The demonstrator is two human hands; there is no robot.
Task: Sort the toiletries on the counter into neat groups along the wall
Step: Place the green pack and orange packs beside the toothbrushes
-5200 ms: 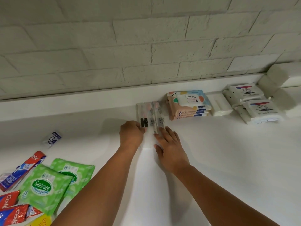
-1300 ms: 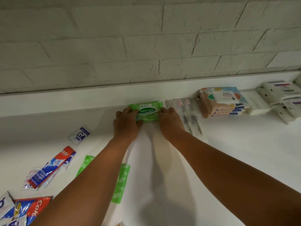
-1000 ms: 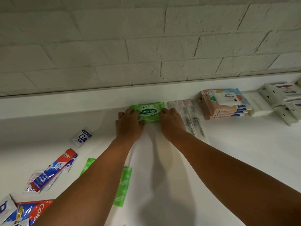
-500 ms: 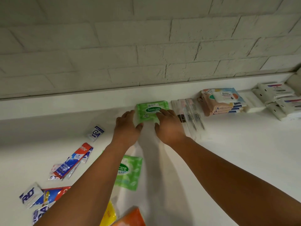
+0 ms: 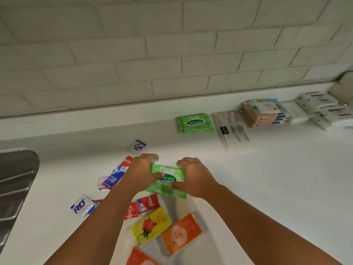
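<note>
Gripping the green wipes pack (image 5: 168,181) by its short ends, left hand (image 5: 142,174) and right hand (image 5: 195,178) hold it well off the wall (image 5: 172,54), long axis roughly parallel.

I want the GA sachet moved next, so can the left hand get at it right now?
Probably, but not yet: the left hand and right hand both grip a green wipes pack. The GA sachet lies uncovered just beyond the left hand, with bare counter between.

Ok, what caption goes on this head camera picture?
Left hand and right hand grip a green plastic Sanicare wipes pack at the white counter.
</note>
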